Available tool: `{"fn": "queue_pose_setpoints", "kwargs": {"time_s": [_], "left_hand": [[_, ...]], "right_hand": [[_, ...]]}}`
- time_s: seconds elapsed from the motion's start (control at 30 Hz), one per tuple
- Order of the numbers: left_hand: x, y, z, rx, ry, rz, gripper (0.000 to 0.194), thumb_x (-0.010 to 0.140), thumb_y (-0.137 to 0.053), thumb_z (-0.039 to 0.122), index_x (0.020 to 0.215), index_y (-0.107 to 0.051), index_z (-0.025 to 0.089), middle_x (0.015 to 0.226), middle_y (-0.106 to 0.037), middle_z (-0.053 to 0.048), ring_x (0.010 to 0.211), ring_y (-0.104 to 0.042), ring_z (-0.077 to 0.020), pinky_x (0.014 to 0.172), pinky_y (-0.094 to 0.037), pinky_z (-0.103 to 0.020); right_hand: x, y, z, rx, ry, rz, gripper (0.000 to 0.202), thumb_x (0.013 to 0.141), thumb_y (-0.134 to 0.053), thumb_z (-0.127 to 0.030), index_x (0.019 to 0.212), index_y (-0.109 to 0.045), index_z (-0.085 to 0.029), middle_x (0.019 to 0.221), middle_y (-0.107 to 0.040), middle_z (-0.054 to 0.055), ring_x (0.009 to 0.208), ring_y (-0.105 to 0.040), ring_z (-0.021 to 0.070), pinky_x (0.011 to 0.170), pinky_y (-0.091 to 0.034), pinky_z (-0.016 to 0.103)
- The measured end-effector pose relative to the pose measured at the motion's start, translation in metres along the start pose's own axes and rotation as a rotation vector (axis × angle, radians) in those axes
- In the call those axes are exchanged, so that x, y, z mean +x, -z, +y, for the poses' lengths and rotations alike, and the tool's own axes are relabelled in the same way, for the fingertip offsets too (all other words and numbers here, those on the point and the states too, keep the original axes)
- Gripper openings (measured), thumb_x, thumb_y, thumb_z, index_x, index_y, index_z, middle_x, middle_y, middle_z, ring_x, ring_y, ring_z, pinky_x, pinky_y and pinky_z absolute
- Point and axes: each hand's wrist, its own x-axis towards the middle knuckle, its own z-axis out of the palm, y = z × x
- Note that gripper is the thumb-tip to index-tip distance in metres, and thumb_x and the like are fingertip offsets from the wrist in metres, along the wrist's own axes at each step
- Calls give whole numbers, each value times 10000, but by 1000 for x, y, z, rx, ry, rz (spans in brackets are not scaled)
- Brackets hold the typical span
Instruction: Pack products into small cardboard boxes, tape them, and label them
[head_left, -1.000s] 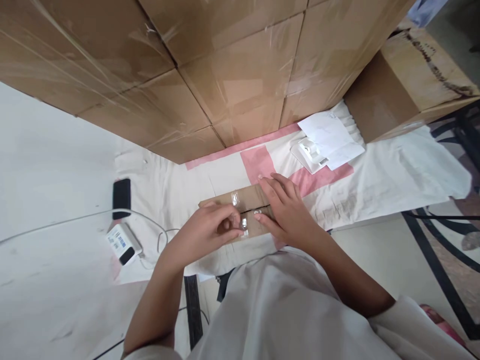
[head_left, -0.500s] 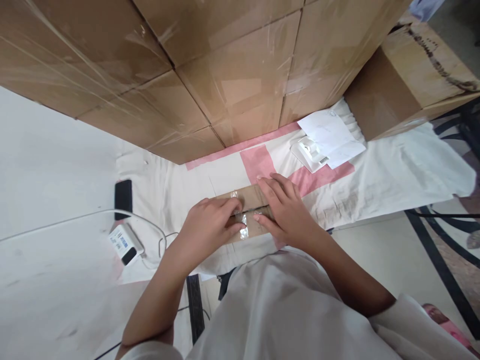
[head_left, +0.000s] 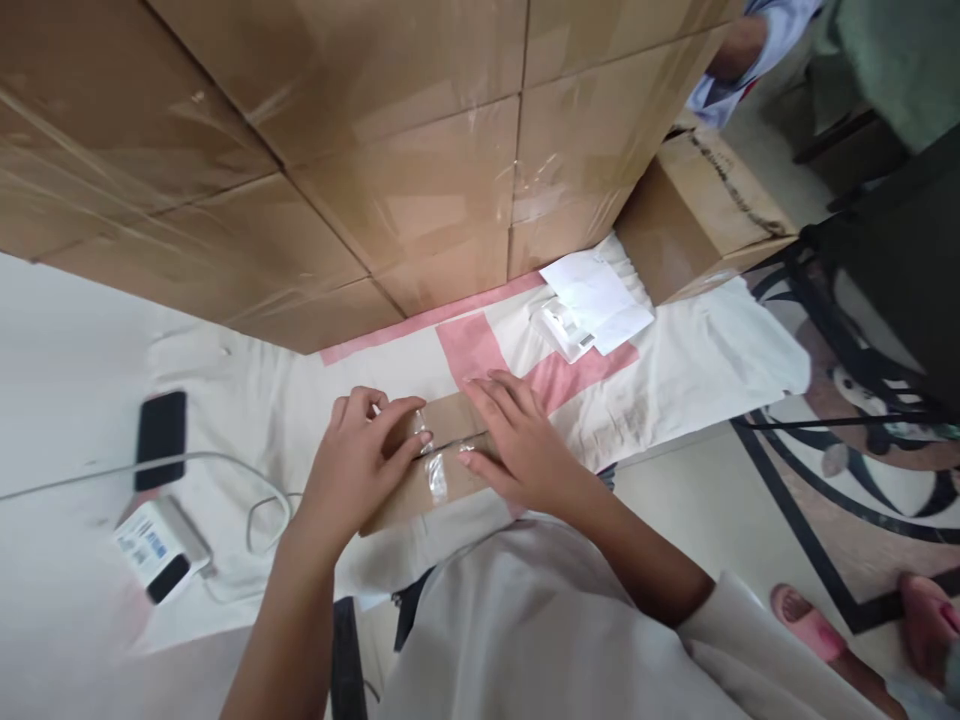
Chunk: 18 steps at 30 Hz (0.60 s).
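A small flat cardboard box (head_left: 401, 497) lies on the cloth in front of me, a seam running lengthwise along its top. A strip of shiny clear tape (head_left: 436, 478) crosses the seam near the box's middle. My left hand (head_left: 358, 455) is curled around the left end, with fingertips by the far part of the tape and the thumb at the seam. On the right half rests my right hand (head_left: 517, 432), its fingers stretched over the far flap and its thumb apart on the near flap. The box's right end is partly covered by that hand.
Large taped cartons (head_left: 435, 190) are stacked just beyond. White papers (head_left: 600, 290) and a white packet (head_left: 568, 328) lie to the right, before another carton (head_left: 667, 230). A phone (head_left: 161, 440), cable and white device (head_left: 161, 548) lie left. Another person's arm (head_left: 739, 50) and feet (head_left: 810, 615) show.
My view has swung right, so the scene sits further left. My left thumb and index finger have spread apart and moved away from the tape's near part. My right hand stays on the box.
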Motion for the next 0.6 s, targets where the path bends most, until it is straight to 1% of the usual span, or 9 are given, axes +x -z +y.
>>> {"fn": "queue_pose_setpoints", "kwargs": {"time_s": [0.07,0.1,0.17,0.23,0.3,0.37,0.4,0.5,0.6], "left_hand": [[-2,-7,-1,28,4,32,347,1003,-502,548,1231,-681,357,1231,-567,-82,1170,-535,-318,991,-396,-505],[-3,-10,-2,22,9,27,348,1015,-479,539,1239,-670,352,1253,-584,-80,1181,-539,-319,1006,-373,-523],[-4,-14,-3,-26,5,-7,351,1034,-442,516,1263,-636,333,1269,-628,-70,1191,-562,-305,1029,-346,-525],[-5,-17,-4,-64,-6,-33,355,1046,-416,497,1282,-607,313,1270,-666,-64,1196,-585,-291,1043,-339,-511],[-4,-18,-4,-71,-7,-27,356,1049,-402,487,1279,-604,305,1269,-686,-59,1196,-601,-289,1034,-348,-499],[-4,-19,-4,-73,-11,0,359,1044,-404,490,1261,-618,300,1259,-697,-56,1184,-618,-293,1012,-365,-492],[-3,-20,-3,-75,-15,17,362,1040,-408,495,1249,-627,297,1249,-703,-57,1174,-625,-296,1003,-373,-490],[-2,-21,-2,-85,-27,52,375,1031,-415,511,1221,-648,286,1218,-717,-63,1141,-639,-295,985,-393,-478],[-3,-21,0,-87,-21,55,380,1030,-416,508,1214,-653,276,1212,-719,-62,1133,-642,-285,987,-397,-465]], "right_hand": [[-3,4,12,183,3,85,557,1023,-548,-448,1510,-466,-191,1468,-572,150,1421,-457,326,1192,-382,553],[-5,8,22,278,-17,158,471,1036,-523,-432,1453,-519,-212,1422,-611,130,1375,-517,293,1167,-422,513],[-8,22,50,389,-128,371,313,1046,-491,-400,1277,-625,-236,1277,-691,92,1238,-624,241,1095,-489,441],[-9,42,88,347,-298,600,239,1020,-511,-394,1092,-669,-230,1118,-732,76,1113,-669,231,1033,-518,418],[-6,66,129,223,-448,726,224,970,-534,-387,994,-669,-210,1016,-738,84,1017,-682,242,970,-538,417],[4,89,168,79,-552,716,227,930,-518,-342,960,-680,-187,1000,-738,109,938,-681,250,913,-549,416],[12,100,184,0,-579,668,244,920,-503,-317,973,-694,-174,1024,-737,125,918,-674,252,906,-547,417],[43,123,222,-259,-564,446,371,932,-449,-227,1174,-714,-134,1199,-689,172,957,-649,258,946,-519,421],[76,137,245,-484,-545,183,486,957,-405,-150,1377,-649,-177,1391,-564,179,984,-629,255,907,-493,405]]}}
